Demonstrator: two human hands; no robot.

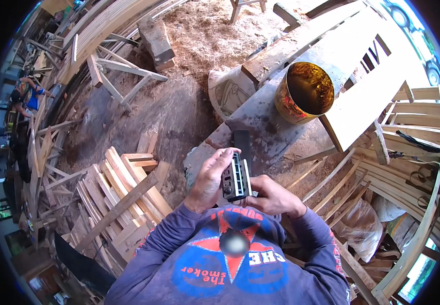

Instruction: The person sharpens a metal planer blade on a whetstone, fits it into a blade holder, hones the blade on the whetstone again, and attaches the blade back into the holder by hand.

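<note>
Close in front of my chest, a small dark slotted block with pale strips (236, 176) is held between both hands. My left hand (209, 178) grips its left side, with the thumb over the upper edge. Fingers of my right hand (270, 195) are closed on its lower right corner. Just above the block a dark flat bar (241, 140) lies at the end of a stained board (270, 132). Further up the board stands an open round tin (305, 93) with a yellow-brown inside; what lies at its bottom is too dark to make out.
Stacked wooden slats (123, 188) lie at the lower left, and a sawhorse (123, 81) stands beyond them. A thick wood block (156, 43) rests on the sawdust floor. Curved wooden framing (413, 254) and plastic bags (357, 229) are at right. Another person (27, 96) is at far left.
</note>
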